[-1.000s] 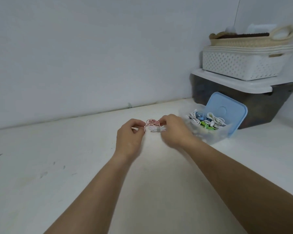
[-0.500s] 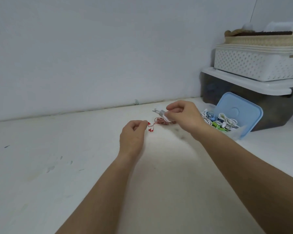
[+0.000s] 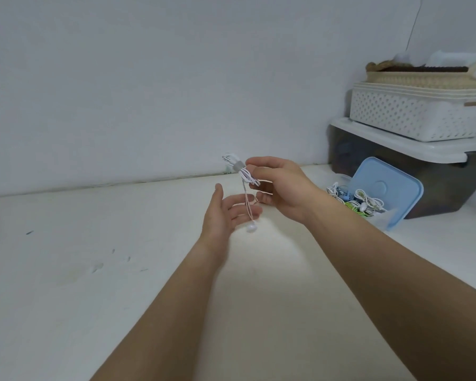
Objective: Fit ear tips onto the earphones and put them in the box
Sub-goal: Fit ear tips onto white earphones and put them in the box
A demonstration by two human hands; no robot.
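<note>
Earphones (image 3: pixel 246 176): a white bundled pair, held up in the air by the right hand (image 3: pixel 282 185), above the table (image 3: pixel 107 284) and to the left of the box (image 3: pixel 379 225); they are not inside the box.
Wall (image 3: pixel 149 78): pale and plain, it fills the upper half of the view.
Table: white top, with a few small dark marks on the left side.
Storage bin (image 3: pixel 437 185): dark, with a white cover, in the far right corner against the wall.
White basket (image 3: pixel 410 119): full of small holes, it stands on the cover of the storage bin.
Woven basket (image 3: pixel 423 77): beige, it sits on top of the white basket; what is inside is not clear.
Blue lid (image 3: pixel 388 188): it stands tilted behind the box and leans toward the storage bin.
Box: clear plastic, open, on the table just in front of the storage bin.
Right hand: raised, thumb and fingers curled and closed on the bundle.
Left hand (image 3: pixel 226 213): just below and left of the right hand, fingers straight and spread, holding nothing.
Other earphones (image 3: pixel 355 200): white, blue and green, tangled together inside the box.
Earbud (image 3: pixel 251 226): white, it hangs on a thin cable under the bundle, beside the left fingers; if it touches them, I cannot tell.
Plug (image 3: pixel 227 157): metal, it points up and left out of the bundle.
</note>
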